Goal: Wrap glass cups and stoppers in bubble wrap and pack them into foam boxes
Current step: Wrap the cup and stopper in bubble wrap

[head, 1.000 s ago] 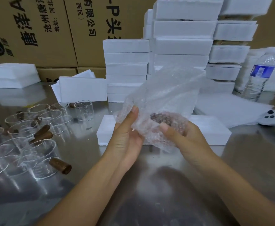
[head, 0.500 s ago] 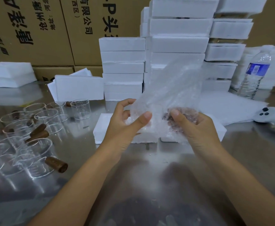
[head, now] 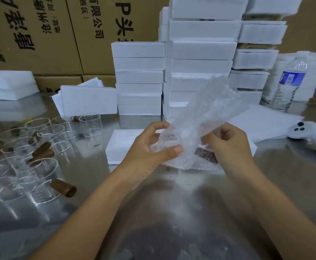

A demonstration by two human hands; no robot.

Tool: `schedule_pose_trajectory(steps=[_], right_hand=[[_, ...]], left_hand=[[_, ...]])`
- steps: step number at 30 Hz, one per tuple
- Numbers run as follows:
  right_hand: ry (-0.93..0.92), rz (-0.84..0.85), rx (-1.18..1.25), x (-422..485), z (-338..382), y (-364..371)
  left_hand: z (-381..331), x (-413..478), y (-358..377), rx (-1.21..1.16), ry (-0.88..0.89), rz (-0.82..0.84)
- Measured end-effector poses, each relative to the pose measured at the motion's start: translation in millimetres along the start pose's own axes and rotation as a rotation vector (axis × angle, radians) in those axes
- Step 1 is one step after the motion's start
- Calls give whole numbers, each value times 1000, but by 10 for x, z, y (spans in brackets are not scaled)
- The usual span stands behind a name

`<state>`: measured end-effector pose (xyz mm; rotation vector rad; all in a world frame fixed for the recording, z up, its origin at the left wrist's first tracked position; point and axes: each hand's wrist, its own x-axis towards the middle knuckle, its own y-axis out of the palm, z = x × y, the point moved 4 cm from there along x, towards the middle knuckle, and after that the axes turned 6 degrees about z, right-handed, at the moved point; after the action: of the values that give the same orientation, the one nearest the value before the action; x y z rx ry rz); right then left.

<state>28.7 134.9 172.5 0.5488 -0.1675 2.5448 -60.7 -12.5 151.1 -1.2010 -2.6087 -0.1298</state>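
Bubble wrap (head: 206,113) in tight left grip (head: 149,149) and right grip (head: 230,147)

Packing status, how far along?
Looks done: foam boxes stacked at the back, contents unseen. In hand: left hand and right hand hold bubble wrap around a brown stopper. To do: many glass cups and loose stoppers sit unwrapped on the table.

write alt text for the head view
The left hand and right hand hold bubble wrap round a brown stopper over a metal table. Glass cups and loose stoppers sit to the left; stacked foam boxes stand behind.
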Motion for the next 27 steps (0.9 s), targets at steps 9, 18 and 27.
schedule_pose_trajectory(steps=[9,18,27], right_hand=[[-123,237,-241,-118,113,184],[140,356,-354,-87,8,157],[124,348,-433,-73,16,86]], left_hand=[[-23,-27,47,95,48,-12],[-80,-74,148,250,132,29],[-154,-164,290,608,223,178]])
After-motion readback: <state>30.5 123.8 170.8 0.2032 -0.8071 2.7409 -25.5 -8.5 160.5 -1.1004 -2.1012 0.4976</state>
